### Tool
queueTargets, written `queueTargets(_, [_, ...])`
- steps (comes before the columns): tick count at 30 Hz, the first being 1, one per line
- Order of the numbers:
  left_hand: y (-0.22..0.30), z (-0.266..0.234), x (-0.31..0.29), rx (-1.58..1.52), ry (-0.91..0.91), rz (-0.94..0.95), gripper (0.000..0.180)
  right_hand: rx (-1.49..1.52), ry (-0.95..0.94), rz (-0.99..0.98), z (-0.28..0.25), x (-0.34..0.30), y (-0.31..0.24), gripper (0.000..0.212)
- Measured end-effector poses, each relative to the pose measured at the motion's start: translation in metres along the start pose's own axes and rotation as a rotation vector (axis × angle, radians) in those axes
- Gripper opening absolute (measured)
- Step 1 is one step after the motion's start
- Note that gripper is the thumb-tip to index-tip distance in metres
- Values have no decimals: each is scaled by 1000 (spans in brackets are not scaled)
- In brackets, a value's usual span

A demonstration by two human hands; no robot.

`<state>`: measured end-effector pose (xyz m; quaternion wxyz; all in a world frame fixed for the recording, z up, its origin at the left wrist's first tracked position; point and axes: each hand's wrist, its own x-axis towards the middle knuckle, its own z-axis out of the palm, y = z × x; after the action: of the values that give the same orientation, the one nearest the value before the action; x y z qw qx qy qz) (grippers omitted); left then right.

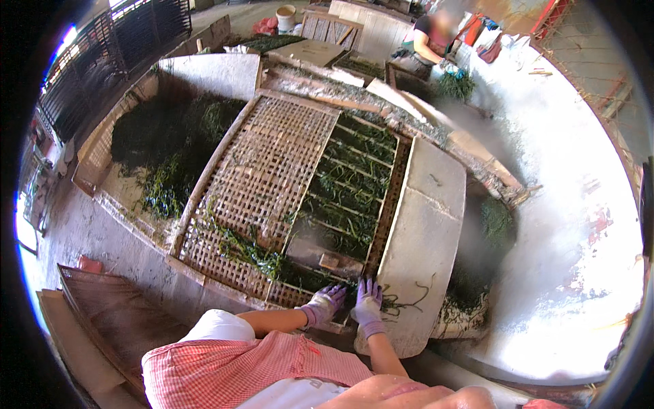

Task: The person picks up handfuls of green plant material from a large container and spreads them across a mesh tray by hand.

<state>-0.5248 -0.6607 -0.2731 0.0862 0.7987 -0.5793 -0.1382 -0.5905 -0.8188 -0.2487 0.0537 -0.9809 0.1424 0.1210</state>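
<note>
Both my hands wear purple-and-white gloves and sit side by side at the near end of a slatted frame point(332, 204) with dark green, stringy plants point(354, 180) laid across it. My left hand point(326, 305) rests on the plants at the near edge, fingers stretched out. Beside it my right hand point(368, 307) lies with fingers extended forward, close to the pale board point(424, 211). What is under the fingertips is partly hidden. A small wooden block point(329, 260) lies on a flat strip just beyond my hands. Left of the frame is a woven lattice panel point(262, 157) with a few green strands.
A dark green heap point(180, 136) fills a trough at the left; another heap point(480, 252) lies right of the board. A co-worker point(426, 44) handles greens at the far right. A brown mesh screen point(109, 313) leans at the lower left. A bucket point(285, 17) stands at the back.
</note>
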Motion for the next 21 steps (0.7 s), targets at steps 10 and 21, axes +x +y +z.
queueTargets(10, [7, 46, 8, -8, 136, -48, 46, -144, 117, -109, 39, 2, 33, 51])
queueTargets(21, [4, -17, 24, -193, -572, -92, 39, 288, -147, -124, -2, 48, -133, 54])
